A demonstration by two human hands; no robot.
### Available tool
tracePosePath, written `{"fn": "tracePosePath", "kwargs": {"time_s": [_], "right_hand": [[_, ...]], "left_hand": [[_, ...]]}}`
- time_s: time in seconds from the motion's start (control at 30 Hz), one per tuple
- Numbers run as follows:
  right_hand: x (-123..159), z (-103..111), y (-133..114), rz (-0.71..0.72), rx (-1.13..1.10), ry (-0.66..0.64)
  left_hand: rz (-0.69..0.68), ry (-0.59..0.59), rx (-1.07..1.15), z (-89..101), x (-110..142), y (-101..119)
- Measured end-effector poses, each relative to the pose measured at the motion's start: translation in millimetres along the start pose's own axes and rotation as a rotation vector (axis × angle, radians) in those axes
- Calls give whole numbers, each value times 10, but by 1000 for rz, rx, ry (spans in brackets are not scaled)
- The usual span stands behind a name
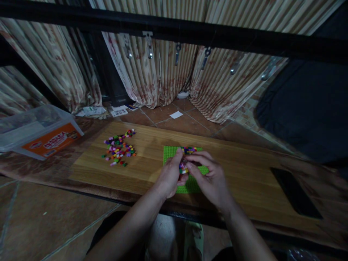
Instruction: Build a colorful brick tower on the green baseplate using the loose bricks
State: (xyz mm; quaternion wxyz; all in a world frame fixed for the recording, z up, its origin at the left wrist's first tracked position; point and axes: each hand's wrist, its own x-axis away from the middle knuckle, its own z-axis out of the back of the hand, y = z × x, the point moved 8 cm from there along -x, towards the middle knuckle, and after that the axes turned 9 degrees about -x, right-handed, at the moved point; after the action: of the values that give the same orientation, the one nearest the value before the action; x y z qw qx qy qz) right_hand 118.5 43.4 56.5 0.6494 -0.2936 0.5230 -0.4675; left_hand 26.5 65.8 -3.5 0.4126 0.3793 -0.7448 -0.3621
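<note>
A green baseplate (170, 152) lies on a low wooden table (146, 145), with a row of small coloured bricks (189, 149) along its far edge. Both my hands meet over the plate. My left hand (171, 174) and my right hand (210, 174) are closed together on a small cluster of coloured bricks (183, 168), pinched between fingers and thumbs just above the plate. A loose pile of small coloured bricks (119, 148) lies on the table to the left, away from both hands.
A clear plastic box with an orange label (40, 132) sits at the far left. A black phone (295, 192) lies on the table's right end. Striped curtains (163, 76) hang behind, and papers (119, 111) lie on the tiled floor. My knees show below the table edge.
</note>
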Motion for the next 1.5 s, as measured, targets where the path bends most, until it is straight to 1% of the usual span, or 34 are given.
{"fn": "tracePosePath", "kwargs": {"time_s": [0.07,0.13,0.2,0.3,0.37,0.4,0.53,0.6,0.63,0.7,0.8,0.9,0.97,1.13,1.23,1.33,1.5], "right_hand": [[9,-75,-9,17,46,-71],[13,-124,-1,15,62,-110],[14,-146,4,5,53,-115],[11,-133,15,-27,11,-77],[4,-65,51,-65,-23,-20],[-2,4,76,-79,-44,32],[-6,402,224,-106,-80,308],[-9,514,302,-115,-41,357],[-15,523,330,-114,-11,345],[-30,467,351,-92,59,280],[-44,297,318,-29,180,166],[-54,163,284,27,293,96],[-58,117,282,57,368,74],[-59,87,309,96,517,76],[-60,81,309,97,524,86],[-62,96,303,84,491,102],[-66,162,349,12,354,118]], "left_hand": [[4,15,-18,6,1,-16],[3,4,-43,-1,-4,-24],[-10,-9,-54,-3,-11,-18],[-31,-26,-70,-6,-15,3],[-42,-29,-93,-6,-10,24],[-46,-24,-104,-1,-6,35],[-46,20,-184,48,-1,52],[-78,45,-251,81,-9,63],[-104,57,-287,96,-14,70],[-153,67,-349,112,-27,76],[-185,60,-410,111,-44,61],[-204,66,-443,113,-51,65],[-214,54,-456,103,-53,70],[-219,-2,-469,55,-60,60],[-209,-24,-475,23,-62,45],[-188,-15,-468,23,-67,21],[-193,-7,-479,40,-80,7]]}}
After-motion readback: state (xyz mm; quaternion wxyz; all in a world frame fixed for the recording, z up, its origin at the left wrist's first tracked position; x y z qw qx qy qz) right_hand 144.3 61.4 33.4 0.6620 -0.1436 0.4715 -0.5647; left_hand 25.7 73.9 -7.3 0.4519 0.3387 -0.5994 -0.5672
